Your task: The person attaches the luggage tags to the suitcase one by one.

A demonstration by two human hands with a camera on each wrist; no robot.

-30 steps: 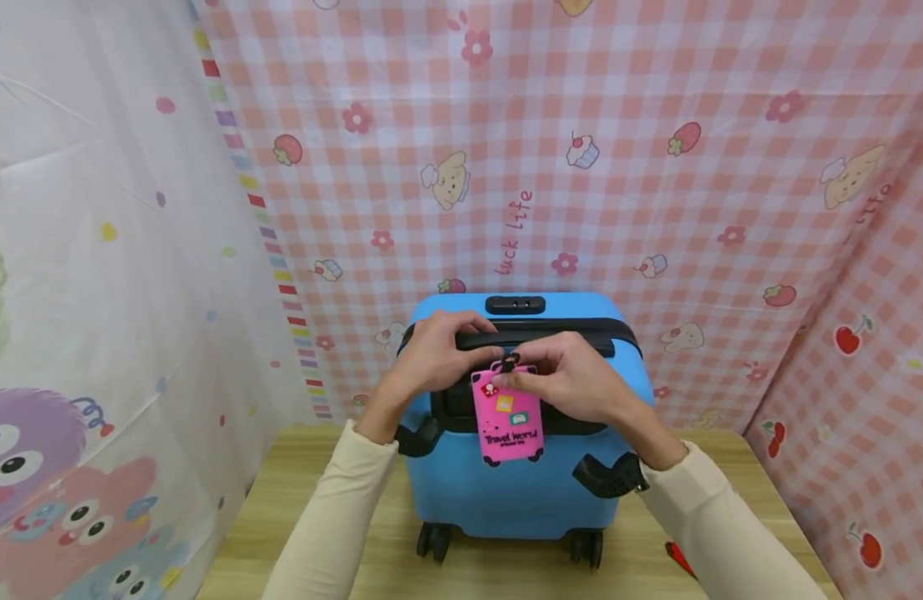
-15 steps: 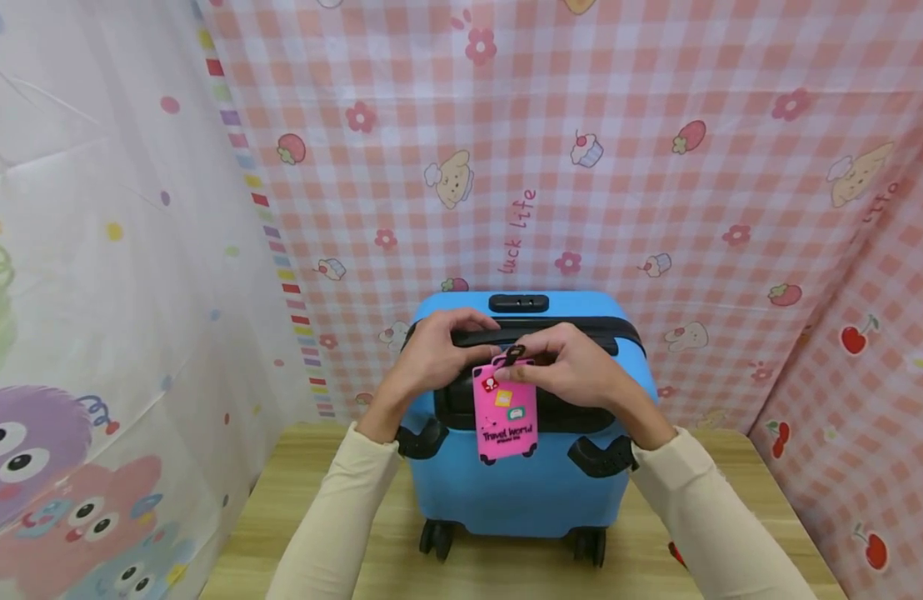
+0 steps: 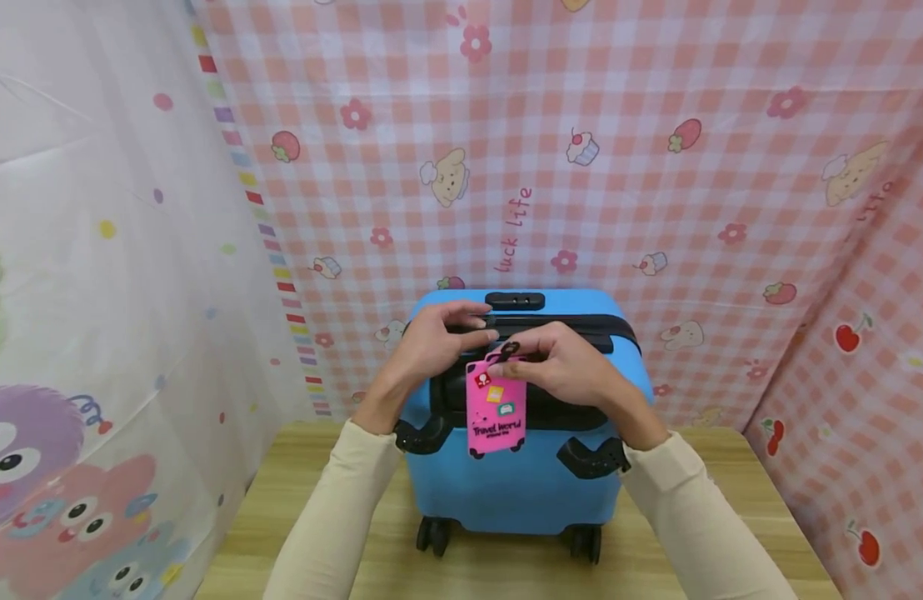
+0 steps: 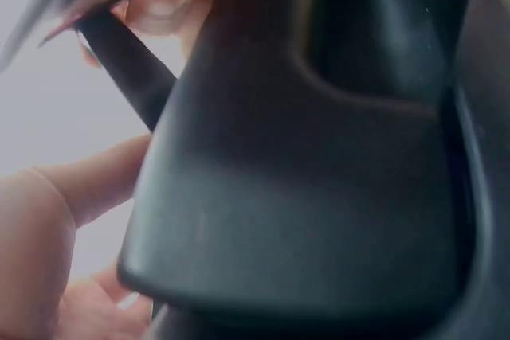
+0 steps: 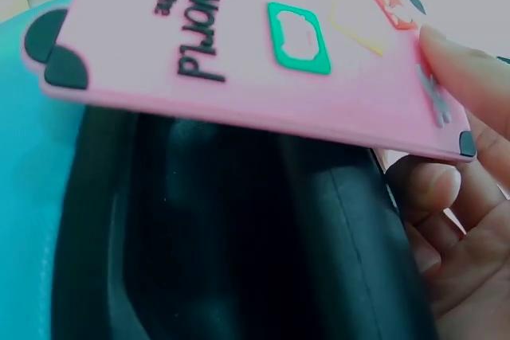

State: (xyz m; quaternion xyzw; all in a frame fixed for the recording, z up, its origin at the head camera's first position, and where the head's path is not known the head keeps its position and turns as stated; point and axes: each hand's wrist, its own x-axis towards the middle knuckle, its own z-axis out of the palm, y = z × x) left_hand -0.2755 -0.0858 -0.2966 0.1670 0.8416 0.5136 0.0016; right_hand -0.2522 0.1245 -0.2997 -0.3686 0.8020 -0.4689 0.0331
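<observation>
My right hand (image 3: 570,362) pinches the top of a pink luggage tag (image 3: 496,417) printed "Travel World". The tag hangs in front of a blue suitcase (image 3: 514,492) standing upright. A black strap (image 4: 127,69) runs from the tag's end to behind the suitcase's black handle (image 4: 295,212). My left hand (image 3: 436,340) is at the handle's left part, its thumb below the other fingers. In the left wrist view its thumb passes behind the handle, so its hold is hidden. Right thumb (image 5: 470,77) lies on the tag's face, with fingers underneath.
The suitcase stands on a wood-grain table (image 3: 281,517), its black wheels (image 3: 434,535) toward me. A black combination lock (image 3: 515,301) is at its far upper edge. Checked cloth (image 3: 619,208) hangs behind and at right, white cartoon cloth (image 3: 169,317) at left.
The tag and my right hand have moved slightly left and up. My left fingers have lifted a little and spread from the thumb. A red object at lower right has gone behind the right sleeve.
</observation>
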